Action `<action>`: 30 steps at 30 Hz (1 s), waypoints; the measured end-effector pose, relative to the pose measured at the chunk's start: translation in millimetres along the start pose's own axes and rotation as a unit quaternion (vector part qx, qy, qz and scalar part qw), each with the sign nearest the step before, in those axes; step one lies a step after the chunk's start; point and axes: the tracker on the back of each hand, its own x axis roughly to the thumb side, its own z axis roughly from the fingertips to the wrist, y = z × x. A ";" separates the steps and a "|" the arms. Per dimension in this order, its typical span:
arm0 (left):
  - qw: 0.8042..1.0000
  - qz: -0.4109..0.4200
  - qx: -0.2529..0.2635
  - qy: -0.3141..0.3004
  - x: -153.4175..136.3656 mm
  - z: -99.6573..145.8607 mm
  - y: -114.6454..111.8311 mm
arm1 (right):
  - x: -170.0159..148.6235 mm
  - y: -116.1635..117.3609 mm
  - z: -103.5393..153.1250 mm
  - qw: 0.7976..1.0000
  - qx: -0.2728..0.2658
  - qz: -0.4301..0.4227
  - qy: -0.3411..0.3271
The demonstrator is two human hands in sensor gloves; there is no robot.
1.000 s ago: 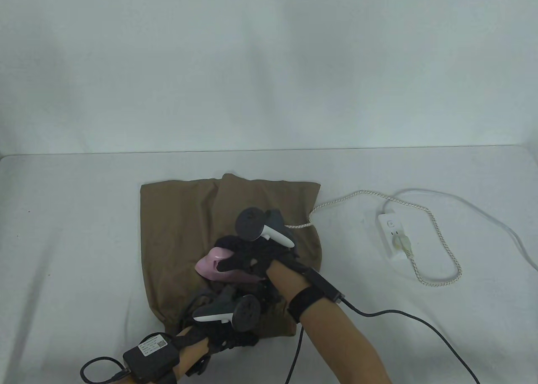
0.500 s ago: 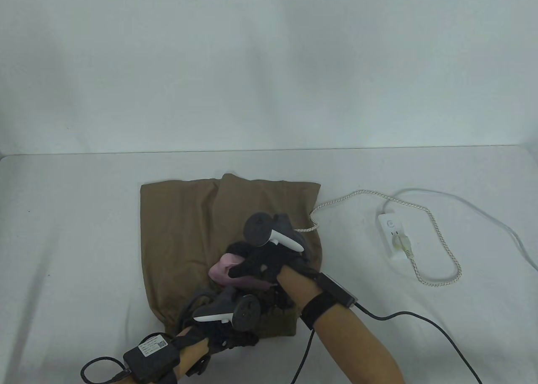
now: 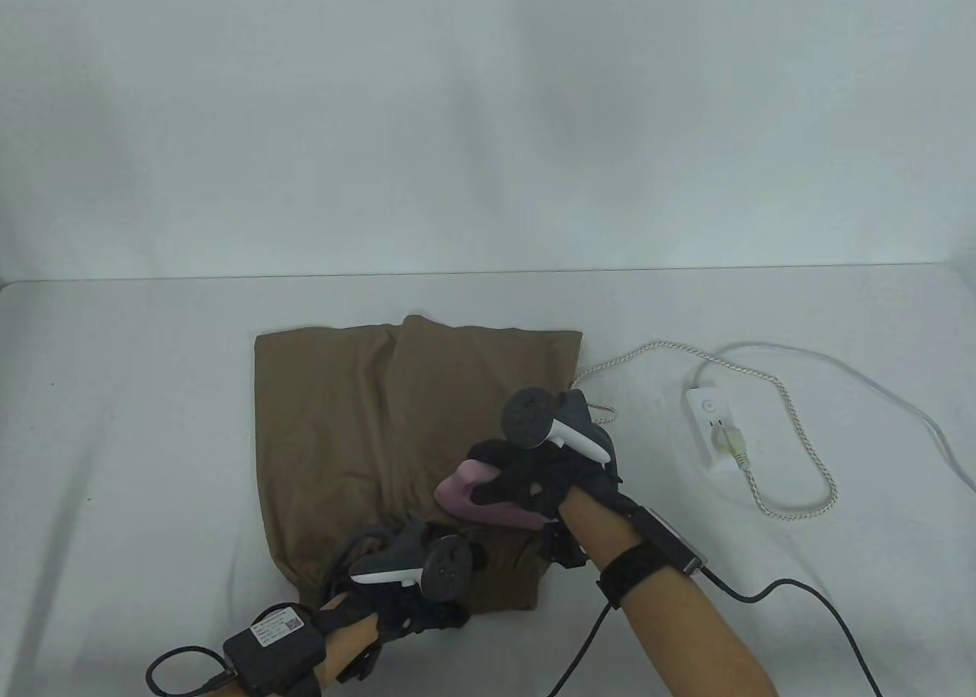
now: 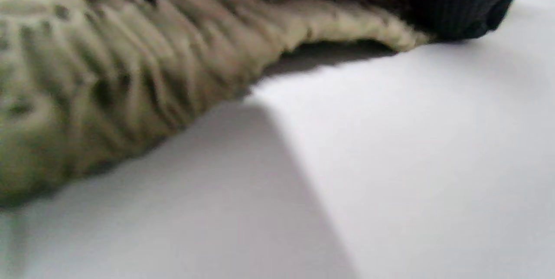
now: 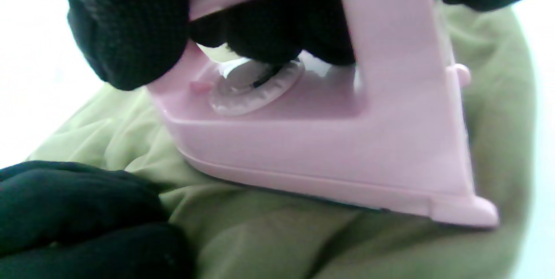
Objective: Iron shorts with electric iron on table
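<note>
Brown shorts point(image 3: 343, 422) lie flat on the white table point(image 3: 137, 460). My right hand point(image 3: 526, 476) grips the handle of a pink electric iron point(image 3: 465, 495), whose soleplate rests on the shorts near their lower right part. The right wrist view shows the iron point(image 5: 329, 140) on the fabric point(image 5: 269, 235) with my gloved fingers point(image 5: 130, 27) wrapped round its handle. My left hand point(image 3: 415, 575) rests on the shorts' waistband at the near edge, holding it down. In the left wrist view the ribbed waistband point(image 4: 130, 62) lies on the table with a fingertip point(image 4: 455, 5) on it.
A white power strip point(image 3: 713, 428) lies to the right of the shorts, with a plug in it. The iron's braided cord point(image 3: 793, 438) loops from it across the table to the shorts' right edge. A white cable point(image 3: 877, 377) runs off right.
My right hand has slid the iron to the right across the lower part of the shorts. My left hand has stayed on the waistband.
</note>
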 end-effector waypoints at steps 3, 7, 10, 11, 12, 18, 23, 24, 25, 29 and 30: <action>1.000 -0.001 0.000 0.000 0.6 -0.4 0.1 | -7.1 -1.7 4.6 1.000 0.000 -0.001 0.007; 1.000 0.003 0.000 0.000 1.1 -0.8 0.0 | -18.2 -3.5 10.2 1.000 -0.007 0.000 0.006; 1.000 0.004 0.000 0.000 1.2 -1.0 0.1 | -22.4 -4.3 10.9 1.000 -0.013 -0.010 -0.002; 1.000 0.004 -0.001 0.001 1.3 -1.0 0.2 | -22.7 -4.8 10.8 1.000 -0.013 -0.009 -0.002; 1.000 0.002 -0.006 0.001 1.7 -1.1 1.3 | -22.8 -8.1 10.9 1.000 -0.018 -0.007 -0.002; 1.000 0.004 0.003 -0.004 -4.3 3.6 12.3 | -16.7 -45.3 10.5 0.998 -0.063 0.022 -0.014; 0.999 0.006 0.040 0.022 -14.0 -0.2 35.1 | -7.3 -83.8 2.1 0.991 -0.126 0.037 -0.030; 0.999 0.007 0.038 0.025 -15.9 -3.7 38.8 | -5.7 -89.0 0.3 0.990 -0.135 0.036 -0.033; 0.999 0.014 0.031 0.036 -19.5 -11.7 44.4 | -3.1 -96.2 -2.3 0.988 -0.149 0.034 -0.037; 0.997 0.058 0.006 0.043 -27.0 -46.2 53.0 | 5.1 -112.5 -8.7 0.982 -0.180 0.039 -0.049; 0.997 0.070 0.002 0.038 -27.1 -57.8 54.7 | 7.9 -117.6 -11.0 0.981 -0.182 0.045 -0.052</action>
